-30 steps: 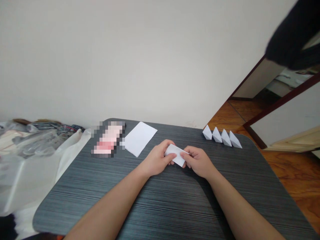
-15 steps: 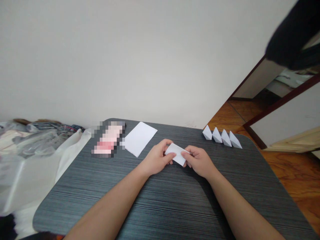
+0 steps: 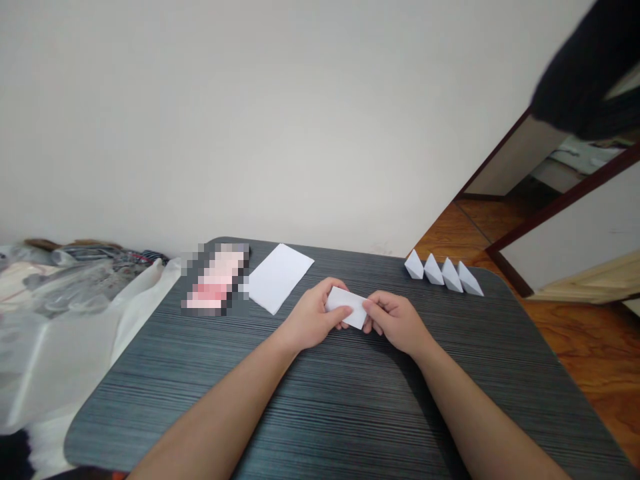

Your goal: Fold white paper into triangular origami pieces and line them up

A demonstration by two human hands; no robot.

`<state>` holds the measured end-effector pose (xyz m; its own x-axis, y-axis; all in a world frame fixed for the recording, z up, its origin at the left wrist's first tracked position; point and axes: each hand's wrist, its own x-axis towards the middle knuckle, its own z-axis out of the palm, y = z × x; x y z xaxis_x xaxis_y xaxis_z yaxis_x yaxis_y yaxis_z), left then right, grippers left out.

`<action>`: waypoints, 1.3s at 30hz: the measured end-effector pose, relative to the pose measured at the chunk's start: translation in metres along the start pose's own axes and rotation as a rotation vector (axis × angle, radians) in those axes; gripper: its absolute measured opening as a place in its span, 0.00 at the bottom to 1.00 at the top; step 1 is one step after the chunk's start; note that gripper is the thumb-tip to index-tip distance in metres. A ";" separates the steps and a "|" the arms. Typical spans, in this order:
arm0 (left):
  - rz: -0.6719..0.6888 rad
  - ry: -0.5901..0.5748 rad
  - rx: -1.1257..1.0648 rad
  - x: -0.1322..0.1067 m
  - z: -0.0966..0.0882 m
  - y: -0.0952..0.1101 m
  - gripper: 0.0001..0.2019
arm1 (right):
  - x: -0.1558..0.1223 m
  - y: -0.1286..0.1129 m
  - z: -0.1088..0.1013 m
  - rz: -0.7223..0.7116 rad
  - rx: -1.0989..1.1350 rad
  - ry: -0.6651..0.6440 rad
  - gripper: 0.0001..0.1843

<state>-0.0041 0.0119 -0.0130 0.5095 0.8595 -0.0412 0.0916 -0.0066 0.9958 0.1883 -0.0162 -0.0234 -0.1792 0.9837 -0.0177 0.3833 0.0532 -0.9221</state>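
Note:
A small folded piece of white paper is held above the middle of the dark table. My left hand grips its left side, thumb on top and fingers underneath. At its right edge my right hand pinches the paper between thumb and fingers. Left of my hands lies a stack of white paper. Several folded white paper shapes with pointed tips stand in a row at the back right.
A blurred-out pinkish rectangular object lies at the table's left rear. The table has rounded corners and meets a pale wall at the back. Plastic-wrapped items are heaped on the left; wooden floor shows on the right.
The folded paper has turned slightly and shifted a little to the left. My right fingers now pinch nearer its edge. The other things have stayed in place.

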 end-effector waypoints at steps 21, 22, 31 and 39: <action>0.011 0.008 -0.014 0.001 -0.002 -0.004 0.20 | -0.001 -0.006 0.000 -0.052 0.044 -0.074 0.15; 0.019 0.013 0.000 0.001 -0.003 -0.004 0.19 | 0.000 -0.006 0.001 -0.054 0.042 -0.075 0.15; 0.044 0.038 0.059 -0.001 -0.001 -0.001 0.17 | -0.001 -0.006 0.004 -0.029 0.038 -0.077 0.11; 0.006 -0.009 -0.105 0.004 -0.004 -0.007 0.18 | 0.000 0.001 -0.001 0.027 0.063 -0.019 0.13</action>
<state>-0.0064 0.0176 -0.0202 0.5173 0.8551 -0.0354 -0.0019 0.0425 0.9991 0.1893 -0.0163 -0.0237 -0.1872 0.9811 -0.0495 0.3308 0.0155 -0.9436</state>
